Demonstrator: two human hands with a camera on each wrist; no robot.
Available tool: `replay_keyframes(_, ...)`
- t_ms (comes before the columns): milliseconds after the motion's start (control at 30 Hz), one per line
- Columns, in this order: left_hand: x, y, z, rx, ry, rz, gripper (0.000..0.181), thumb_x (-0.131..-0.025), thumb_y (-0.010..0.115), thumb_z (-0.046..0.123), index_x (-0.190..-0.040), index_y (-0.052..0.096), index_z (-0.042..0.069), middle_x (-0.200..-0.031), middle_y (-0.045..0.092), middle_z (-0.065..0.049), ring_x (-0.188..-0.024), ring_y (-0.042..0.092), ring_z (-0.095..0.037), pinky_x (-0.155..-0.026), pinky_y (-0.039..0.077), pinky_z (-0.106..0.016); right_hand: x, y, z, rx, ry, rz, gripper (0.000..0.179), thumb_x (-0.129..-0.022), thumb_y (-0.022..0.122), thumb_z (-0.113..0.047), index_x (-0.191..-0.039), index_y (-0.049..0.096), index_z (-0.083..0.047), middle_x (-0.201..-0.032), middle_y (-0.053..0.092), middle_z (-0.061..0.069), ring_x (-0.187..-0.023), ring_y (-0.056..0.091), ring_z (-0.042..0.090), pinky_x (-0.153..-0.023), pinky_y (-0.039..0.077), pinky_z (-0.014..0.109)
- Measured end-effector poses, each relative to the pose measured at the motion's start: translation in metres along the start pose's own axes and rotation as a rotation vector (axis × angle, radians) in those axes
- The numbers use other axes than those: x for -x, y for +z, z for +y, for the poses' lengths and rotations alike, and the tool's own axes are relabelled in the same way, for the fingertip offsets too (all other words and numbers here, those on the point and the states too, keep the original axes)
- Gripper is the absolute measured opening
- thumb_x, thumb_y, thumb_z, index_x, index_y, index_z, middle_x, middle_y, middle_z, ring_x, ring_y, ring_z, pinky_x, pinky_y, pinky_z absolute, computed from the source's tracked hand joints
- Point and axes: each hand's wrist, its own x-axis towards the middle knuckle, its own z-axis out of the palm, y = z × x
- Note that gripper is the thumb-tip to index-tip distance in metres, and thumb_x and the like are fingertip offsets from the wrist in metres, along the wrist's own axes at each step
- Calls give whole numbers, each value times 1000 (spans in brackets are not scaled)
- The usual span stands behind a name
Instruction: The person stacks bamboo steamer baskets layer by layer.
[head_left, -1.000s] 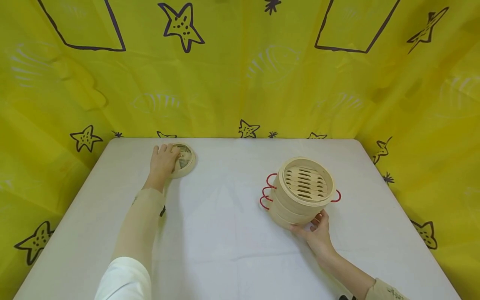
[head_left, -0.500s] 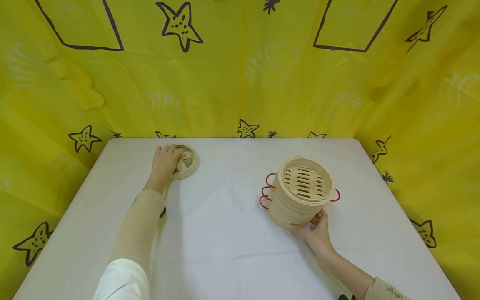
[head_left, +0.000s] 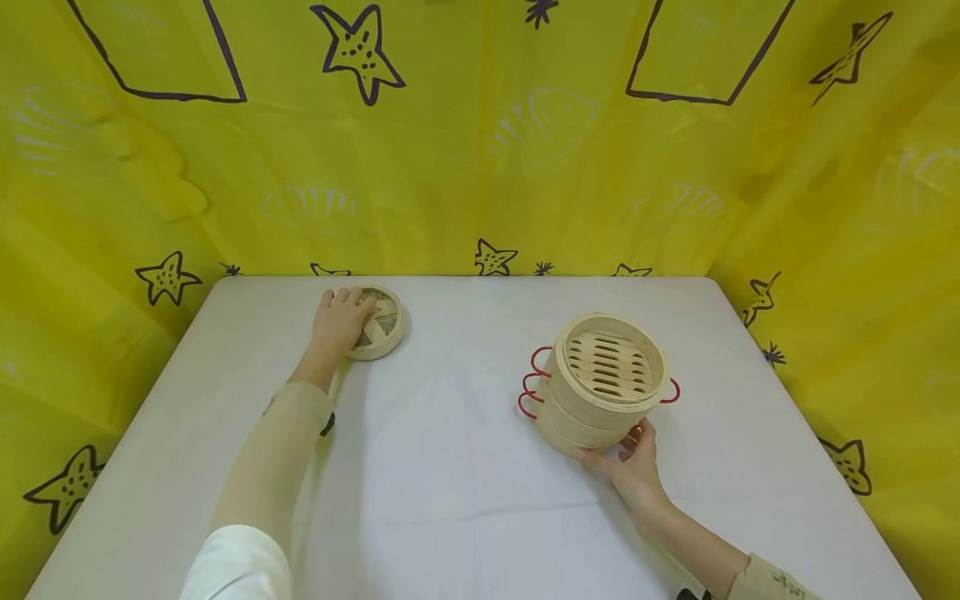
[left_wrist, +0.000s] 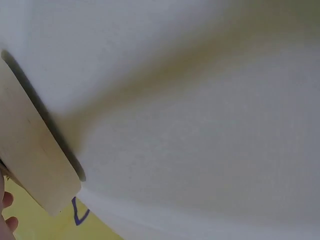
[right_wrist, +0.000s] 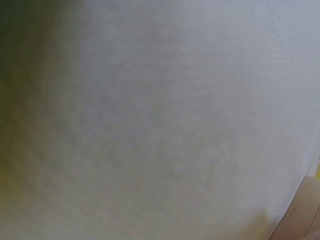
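At the far left of the table, in the head view, my left hand [head_left: 340,323] grips a round bamboo steamer lid [head_left: 386,343] with a woven strip across its top. The lid's pale side wall [left_wrist: 37,145] fills the left edge of the left wrist view. Right of the table's middle stands a stack of bamboo steamer baskets [head_left: 600,421] with a slatted floor visible in the top one. Red loop handles [head_left: 527,406] stick out from its sides. My right hand [head_left: 633,475] holds the stack low at its near side, thumb and fingers spread around the wall; some fingertips are hidden.
A white-covered table [head_left: 450,467] lies under both hands. Yellow curtains [head_left: 450,167] with starfish drawings hang along the back and both sides. The right wrist view shows mostly blurred cloth, with a corner of the basket wall [right_wrist: 297,212] at lower right.
My left hand and the steamer lid have shifted slightly to the right, and the lid has turned a little. My right hand and the steamer stack have stayed in place.
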Motion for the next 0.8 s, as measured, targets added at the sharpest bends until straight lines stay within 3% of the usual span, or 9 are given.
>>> replay_keyframes(200, -5, -5, 10, 3, 25, 9, 8, -95, 40, 12, -102, 43, 12, -111, 41, -14, -105, 39, -33, -92, 27, -48, 1, 0, 0, 5, 7, -3, 105, -75, 74, -13, -142, -6, -6, -139, 13, 19, -125, 20, 33, -102, 21, 41)
replay_keyframes(500, -12, -11, 26, 29, 80, 88, 6, -95, 40, 18, -97, 42, 12, -105, 42, -11, -101, 41, -31, -90, 28, -47, 1, 0, 0, 2, 5, 2, 105, -74, 74, -12, -142, -5, -6, -139, 14, 19, -125, 20, 32, -102, 21, 40)
replay_keyframes(633, -16, -15, 34, 44, 91, 88, 7, -96, 39, 18, -98, 43, 13, -110, 43, -12, -107, 41, -32, -96, 26, -49, 1, 0, -1, 1, 7, -1, 105, -75, 74, -12, -142, -6, -6, -139, 13, 19, -125, 20, 34, -103, 20, 42)
replay_keyframes(667, -19, -10, 33, 41, 103, 110, 11, -98, 34, 21, -99, 43, 14, -111, 43, -12, -108, 41, -32, -97, 25, -51, 1, 0, -1, 2, 8, -2, 105, -75, 74, -13, -142, -6, -6, -140, 13, 20, -125, 19, 34, -103, 20, 42)
replay_keyframes(800, -22, -17, 42, 63, 118, 101, 15, -99, 33, 22, -102, 45, 14, -117, 45, -14, -114, 40, -34, -102, 22, -52, 1, -1, -1, 5, 13, -5, 105, -75, 74, -13, -143, -7, -7, -140, 13, 19, -126, 19, 34, -103, 20, 43)
